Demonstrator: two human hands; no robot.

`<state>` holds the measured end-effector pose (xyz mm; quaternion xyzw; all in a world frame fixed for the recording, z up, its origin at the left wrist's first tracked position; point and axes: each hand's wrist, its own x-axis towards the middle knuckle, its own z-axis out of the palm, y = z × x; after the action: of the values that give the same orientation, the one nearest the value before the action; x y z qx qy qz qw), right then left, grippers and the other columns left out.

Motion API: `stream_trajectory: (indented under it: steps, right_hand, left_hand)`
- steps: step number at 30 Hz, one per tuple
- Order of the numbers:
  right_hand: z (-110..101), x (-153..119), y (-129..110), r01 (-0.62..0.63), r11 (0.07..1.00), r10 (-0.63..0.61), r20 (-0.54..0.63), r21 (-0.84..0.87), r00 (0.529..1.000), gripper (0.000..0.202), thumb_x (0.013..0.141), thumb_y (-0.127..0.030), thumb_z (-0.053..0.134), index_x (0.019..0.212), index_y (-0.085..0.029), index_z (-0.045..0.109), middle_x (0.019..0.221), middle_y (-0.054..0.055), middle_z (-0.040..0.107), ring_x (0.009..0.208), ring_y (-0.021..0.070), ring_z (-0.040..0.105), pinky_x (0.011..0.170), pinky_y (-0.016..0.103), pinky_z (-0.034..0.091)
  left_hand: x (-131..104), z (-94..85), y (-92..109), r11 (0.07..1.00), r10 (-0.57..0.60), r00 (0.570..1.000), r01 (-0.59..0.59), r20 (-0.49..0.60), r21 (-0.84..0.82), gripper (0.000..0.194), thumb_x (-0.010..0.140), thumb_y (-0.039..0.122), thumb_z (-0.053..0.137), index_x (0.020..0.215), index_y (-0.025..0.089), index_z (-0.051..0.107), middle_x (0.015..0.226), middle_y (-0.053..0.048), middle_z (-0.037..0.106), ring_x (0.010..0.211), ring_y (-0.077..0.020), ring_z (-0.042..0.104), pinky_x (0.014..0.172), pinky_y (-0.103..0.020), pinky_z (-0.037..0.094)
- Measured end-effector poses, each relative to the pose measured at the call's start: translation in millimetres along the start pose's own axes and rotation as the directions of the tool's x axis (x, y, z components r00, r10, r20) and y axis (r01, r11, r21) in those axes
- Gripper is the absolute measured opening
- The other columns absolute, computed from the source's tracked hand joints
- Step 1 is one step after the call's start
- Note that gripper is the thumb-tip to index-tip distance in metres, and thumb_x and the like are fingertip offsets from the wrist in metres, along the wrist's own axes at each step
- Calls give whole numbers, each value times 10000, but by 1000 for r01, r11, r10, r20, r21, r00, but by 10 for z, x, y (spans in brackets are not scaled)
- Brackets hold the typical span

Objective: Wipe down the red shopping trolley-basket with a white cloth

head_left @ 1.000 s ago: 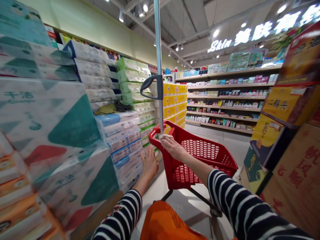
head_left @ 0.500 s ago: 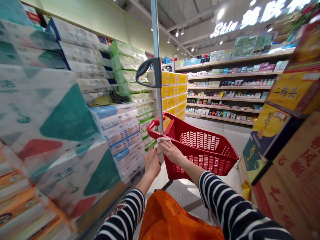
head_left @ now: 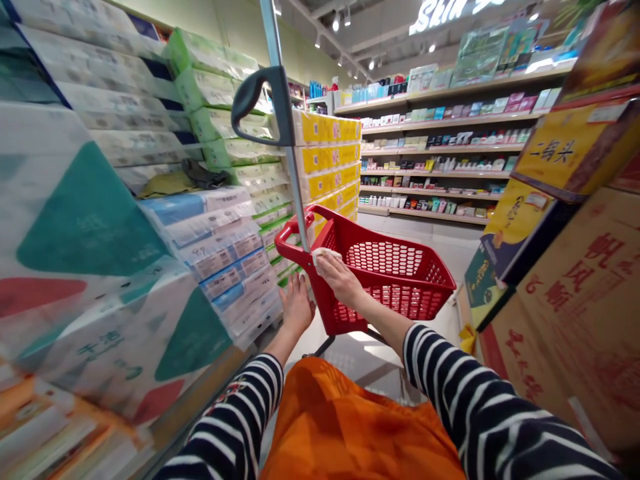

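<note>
A red plastic shopping basket cart (head_left: 345,297) stands in front of me, with a metal pole (head_left: 299,193) rising from its near end to a dark grey handle (head_left: 287,107). My right hand (head_left: 340,277) presses a crumpled white wipe (head_left: 327,257) against the basket's near upper edge, just right of the pole's foot. Close to the basket's near end, my left hand (head_left: 298,303) is held up with its fingers apart and nothing in it. Whether its fingertips touch the basket I cannot tell.
Stacked tissue packs (head_left: 225,253) line the left side, with a dark and olive cloth item (head_left: 175,180) on top. Yellow packs (head_left: 325,160) stand behind the cart. Cardboard boxes (head_left: 575,287) rise on the right. Shelves of small goods (head_left: 450,167) fill the back.
My right hand and the wipe have moved from the foot of the pole rightward along the basket's edge. The view has shifted, so the cart appears farther left. My left hand stays open nearby.
</note>
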<state>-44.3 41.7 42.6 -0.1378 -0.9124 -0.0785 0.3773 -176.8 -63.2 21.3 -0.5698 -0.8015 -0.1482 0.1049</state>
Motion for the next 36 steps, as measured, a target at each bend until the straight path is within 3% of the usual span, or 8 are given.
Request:
stream_trajectory:
  steps: [7,10,14,16,25,27,32,36]
  right_hand:
    - [356,-813,-53,-52,998,58,273,-29,960,370,922,-97,417,1246,-160,584,1324,115,553,1310,255,427,1071,470,403]
    - [273,-948,-10,-70,998,70,160,-5,985,371,935,-105,384,1239,-162,589,1335,103,546,1343,233,383,1079,448,402]
    - [-42,-707,200,-119,993,116,-139,-8,983,431,934,-71,334,1303,-160,538,1415,79,466,1420,203,219,1160,439,283]
    - [-132,-640,308,-161,987,153,-192,-25,969,444,933,-66,325,1317,-165,526,1419,75,461,1424,197,206,1168,437,266]
    - [80,-1617,256,-191,978,202,162,-83,966,427,887,-56,419,1277,-155,563,1322,134,552,1324,264,409,1058,496,410]
    - [-40,-1657,271,-158,985,165,125,-67,978,423,896,-60,409,1280,-155,559,1342,123,537,1340,249,388,1068,478,407]
    - [-441,-1394,539,-191,975,172,-163,-111,971,423,929,-77,356,1306,-149,535,1405,107,473,1415,225,233,1136,474,314]
    - [-392,-1601,659,-272,949,258,-100,-161,961,435,922,-56,342,1294,-151,549,1372,117,509,1390,240,299,1105,488,352]
  left_hand:
    - [-233,169,267,993,103,988,-108,115,45,711,760,174,435,1444,71,269,1551,-142,161,1436,-280,140,1143,-553,138]
    - [-233,190,337,991,115,985,-123,131,58,709,768,185,436,1447,72,264,1553,-135,155,1437,-272,141,1144,-544,150]
    - [-131,168,444,992,115,990,-119,75,51,722,767,191,440,1451,65,248,1552,-138,160,1440,-262,128,1138,-545,174]
    - [-107,166,532,988,145,988,-147,57,38,729,761,189,444,1450,57,247,1552,-139,164,1440,-267,124,1136,-553,172]
    - [-346,335,946,923,374,909,-384,183,23,715,766,188,417,1455,90,254,1560,-102,127,1444,-249,108,1151,-541,126]
    - [-341,347,1000,912,400,898,-410,182,17,711,769,179,409,1456,84,251,1559,-106,136,1443,-251,111,1149,-545,131]
    - [-158,265,1179,902,423,897,-430,129,32,682,793,173,374,1457,81,246,1565,-91,106,1448,-249,75,1145,-565,119]
    - [-109,241,1358,884,460,879,-467,129,32,668,810,187,366,1455,67,241,1565,-104,95,1448,-256,70,1147,-566,107]
